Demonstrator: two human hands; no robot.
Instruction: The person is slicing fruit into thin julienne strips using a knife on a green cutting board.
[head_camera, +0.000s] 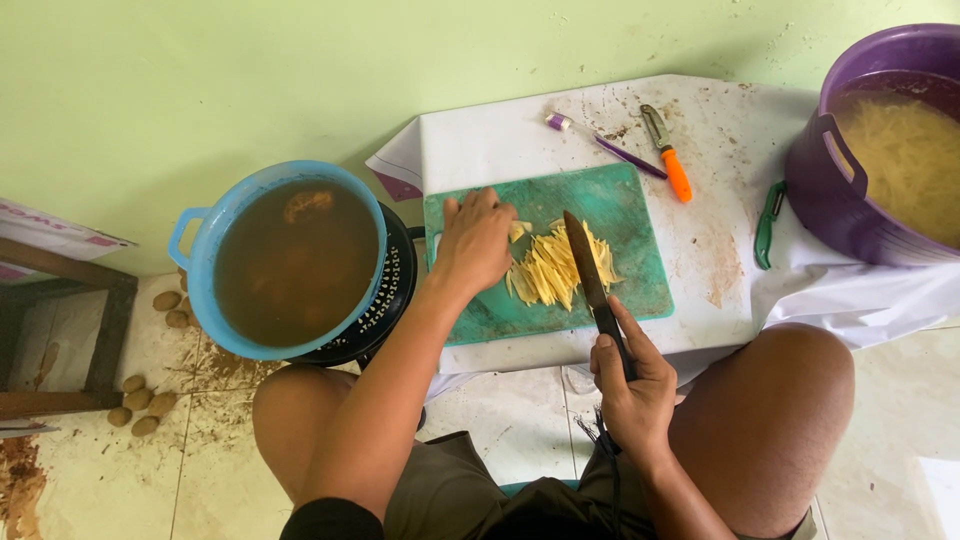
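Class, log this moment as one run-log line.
left hand: pressing potato strips | right hand: gripping knife, blade over strips | surface: green cutting board

A: Clothing noted?
B: Olive-brown shorts (450, 490), knees bare. Dark sleeve edge at the left upper arm.
A: Forearms?
B: Uncovered; no watch, rings or gloves visible on either hand.

A: Board (620, 205) colour?
B: Teal-green, bearing pale yellow strips (552, 268). The knife (592, 283) has a dark blade and black handle.

A: The tubs?
B: Left tub (210, 235) light blue, holding brown water, over a black colander (392, 290) with white perforations. Right bucket (830, 180) purple, its contents pale yellow.

A: Small tools?
B: One peeler (672, 160) orange-handled, one peeler (766, 225) green, a purple pen (605, 142).

A: Surfaces?
B: White cloth (720, 130), brown-speckled; pale green wall (200, 90); brown potatoes (140, 405) on the floor.
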